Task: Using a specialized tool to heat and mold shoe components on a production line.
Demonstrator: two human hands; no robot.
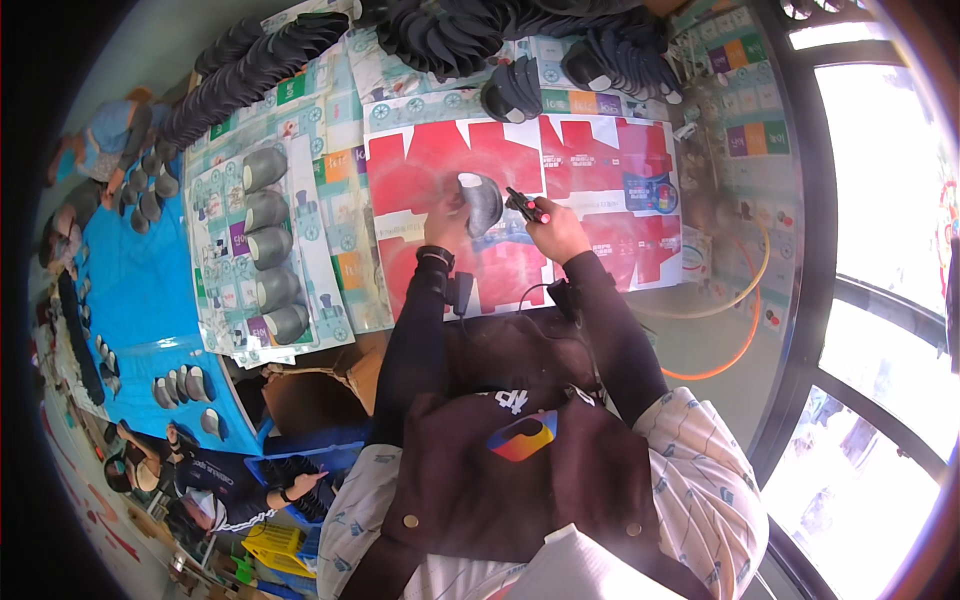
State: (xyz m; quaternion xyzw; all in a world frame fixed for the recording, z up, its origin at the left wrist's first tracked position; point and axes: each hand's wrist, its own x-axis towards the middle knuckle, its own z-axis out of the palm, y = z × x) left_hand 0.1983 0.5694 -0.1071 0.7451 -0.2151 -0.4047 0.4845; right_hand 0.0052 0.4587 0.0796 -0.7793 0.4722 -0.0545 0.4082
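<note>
Over the red and white printed sheet (400, 165), my left hand (447, 222) holds a dark grey curved piece (484, 203), shaped like a shoe toe, with a pale patch at its upper edge. My left fingers are partly hidden behind it. To its right, my right hand (558, 234) is closed around a small black tool with red parts (526, 206). The tool's tip points up and left, close to the grey piece; I cannot tell if they touch.
A column of similar grey pieces (268, 248) lies on the left. Long stacked rows of dark pieces (440, 45) line the table's far side. Orange and pale hoses (735, 355) loop at the right. Co-workers (215, 490) sit around a blue table (135, 265).
</note>
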